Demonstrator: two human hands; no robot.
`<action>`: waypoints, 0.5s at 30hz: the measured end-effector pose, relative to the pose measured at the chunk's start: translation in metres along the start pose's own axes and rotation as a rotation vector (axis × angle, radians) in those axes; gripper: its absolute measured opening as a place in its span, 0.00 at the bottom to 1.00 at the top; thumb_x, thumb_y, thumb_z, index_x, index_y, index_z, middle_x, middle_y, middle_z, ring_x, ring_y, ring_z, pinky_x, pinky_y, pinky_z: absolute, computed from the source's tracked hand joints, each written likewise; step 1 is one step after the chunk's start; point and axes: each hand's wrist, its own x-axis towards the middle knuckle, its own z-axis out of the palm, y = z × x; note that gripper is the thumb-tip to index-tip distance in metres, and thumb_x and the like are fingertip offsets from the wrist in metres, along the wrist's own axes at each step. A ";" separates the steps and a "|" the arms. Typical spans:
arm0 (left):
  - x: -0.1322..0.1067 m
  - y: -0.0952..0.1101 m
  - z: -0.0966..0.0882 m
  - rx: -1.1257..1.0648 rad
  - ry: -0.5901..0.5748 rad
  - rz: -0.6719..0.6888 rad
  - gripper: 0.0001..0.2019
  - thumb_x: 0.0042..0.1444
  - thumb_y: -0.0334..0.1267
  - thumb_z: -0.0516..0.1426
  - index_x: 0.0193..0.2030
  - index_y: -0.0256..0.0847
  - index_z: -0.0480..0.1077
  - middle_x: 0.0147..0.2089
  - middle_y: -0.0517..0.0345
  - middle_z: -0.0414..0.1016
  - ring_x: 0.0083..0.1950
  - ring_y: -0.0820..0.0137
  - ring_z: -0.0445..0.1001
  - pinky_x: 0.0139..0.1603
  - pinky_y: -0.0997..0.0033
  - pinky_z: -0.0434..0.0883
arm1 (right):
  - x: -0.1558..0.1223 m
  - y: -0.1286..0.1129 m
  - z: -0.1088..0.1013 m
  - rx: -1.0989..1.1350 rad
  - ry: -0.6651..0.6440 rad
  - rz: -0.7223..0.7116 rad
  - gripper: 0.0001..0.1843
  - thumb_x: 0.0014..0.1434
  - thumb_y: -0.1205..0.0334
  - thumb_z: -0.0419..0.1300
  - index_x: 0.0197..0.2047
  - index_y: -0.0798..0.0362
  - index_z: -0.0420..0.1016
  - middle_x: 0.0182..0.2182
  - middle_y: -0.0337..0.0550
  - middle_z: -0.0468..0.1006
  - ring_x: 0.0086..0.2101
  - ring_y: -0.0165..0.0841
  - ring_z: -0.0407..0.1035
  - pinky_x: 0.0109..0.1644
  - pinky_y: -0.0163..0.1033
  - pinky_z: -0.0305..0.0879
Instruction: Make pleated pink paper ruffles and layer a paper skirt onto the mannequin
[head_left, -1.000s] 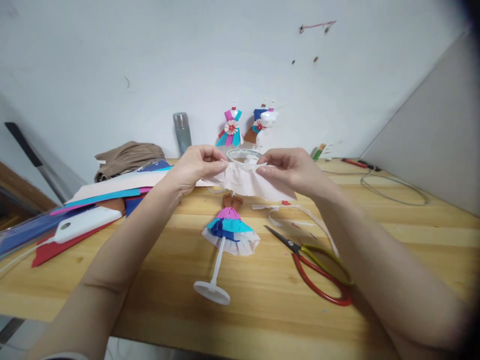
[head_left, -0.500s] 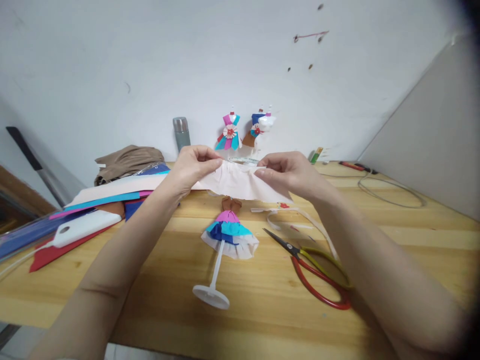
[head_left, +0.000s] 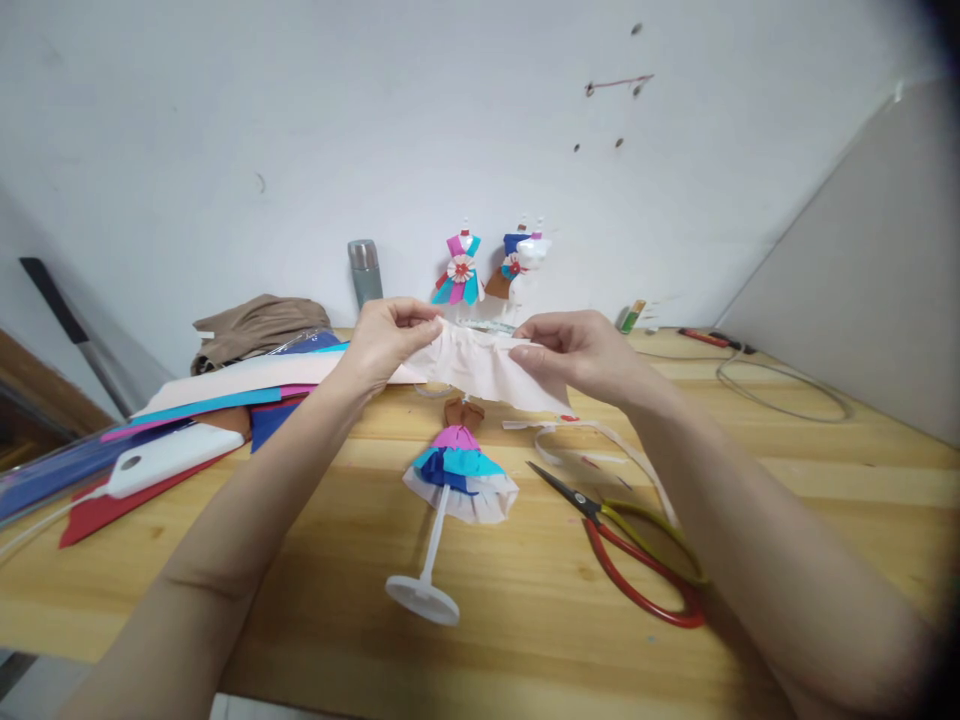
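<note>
A strip of pale pink crepe paper (head_left: 487, 368) is stretched between my hands above the table, its upper edge gathered into small pleats. My left hand (head_left: 394, 338) pinches its left end between thumb and fingers. At the right end, my right hand (head_left: 566, 345) is closed on the paper in the same way. Below them a small dress-form stand (head_left: 429, 540) lies on its side, wearing a brown top and a layered skirt (head_left: 461, 465) in pink, turquoise, blue and pale ruffles. Open scissors (head_left: 622, 535) with red and yellow handles lie to its right.
Coloured paper sheets (head_left: 225, 385), a white glue gun-like tool (head_left: 169, 455) and brown cloth (head_left: 259, 325) are at left. A flask (head_left: 365, 272) and dressed miniature forms (head_left: 460, 270) stand by the wall. Thin paper strips (head_left: 622, 440) and a cable (head_left: 787, 405) lie at right.
The pale pink paper is drawn in slightly, with its pleats showing more and its right lower corner shifted left. Both hands keep their pinch. The whole view has shifted a little.
</note>
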 end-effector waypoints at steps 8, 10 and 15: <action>0.002 0.001 -0.006 0.007 -0.110 -0.028 0.30 0.46 0.36 0.65 0.59 0.36 0.70 0.24 0.64 0.70 0.24 0.76 0.67 0.28 0.74 0.64 | -0.001 0.000 -0.002 0.048 0.011 -0.007 0.15 0.53 0.49 0.64 0.25 0.50 0.71 0.21 0.36 0.64 0.23 0.30 0.57 0.27 0.37 0.51; 0.003 0.001 -0.009 0.051 -0.129 -0.037 0.25 0.49 0.39 0.64 0.55 0.33 0.73 0.27 0.60 0.73 0.27 0.75 0.69 0.31 0.73 0.67 | -0.001 0.000 -0.003 0.065 0.008 -0.018 0.15 0.53 0.49 0.64 0.25 0.50 0.71 0.21 0.36 0.65 0.23 0.30 0.58 0.27 0.38 0.52; 0.000 0.006 -0.010 0.216 -0.109 0.171 0.15 0.55 0.46 0.61 0.41 0.36 0.79 0.46 0.49 0.81 0.47 0.66 0.76 0.50 0.68 0.71 | -0.003 0.000 -0.003 0.055 -0.026 -0.035 0.13 0.55 0.49 0.62 0.28 0.50 0.74 0.22 0.37 0.68 0.24 0.31 0.60 0.28 0.37 0.54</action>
